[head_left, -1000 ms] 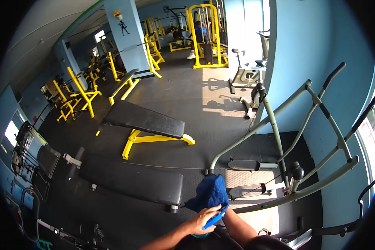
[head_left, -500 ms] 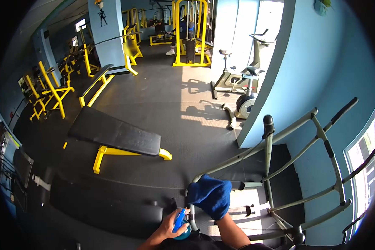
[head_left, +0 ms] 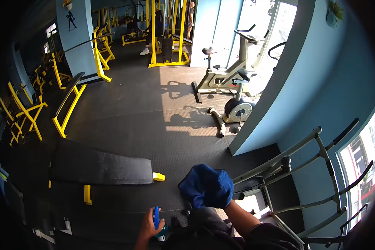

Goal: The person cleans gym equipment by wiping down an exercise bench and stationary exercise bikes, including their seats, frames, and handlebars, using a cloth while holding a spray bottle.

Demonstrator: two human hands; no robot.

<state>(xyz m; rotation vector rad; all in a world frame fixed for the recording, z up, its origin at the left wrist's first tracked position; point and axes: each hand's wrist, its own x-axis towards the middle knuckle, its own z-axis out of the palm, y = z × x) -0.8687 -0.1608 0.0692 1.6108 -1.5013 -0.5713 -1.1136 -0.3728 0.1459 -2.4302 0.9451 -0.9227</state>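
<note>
My left hand point(head_left: 148, 227) is wrapped round a spray bottle point(head_left: 156, 216) with a blue spray head and a teal body, low in the view. A dark blue cloth point(head_left: 206, 186) covers my right hand point(head_left: 232, 207); its fingers are hidden beneath the fabric, and only the wrist and forearm show. The cloth is held out in front of me, apart from the bottle. Beyond my left hand stands a black padded bench point(head_left: 108, 166) on yellow legs.
A grey elliptical-type machine point(head_left: 275, 175) with long handles stands at the right by the blue wall point(head_left: 312, 79). Farther off are exercise bikes point(head_left: 239, 110), a yellow cable machine point(head_left: 168, 62) and other yellow racks. Two people are at the back.
My view has shifted, so the bench and far machines sit farther left. The spray bottle and cloth are wider apart. The cloth is no longer in front of the machine's near frame.
</note>
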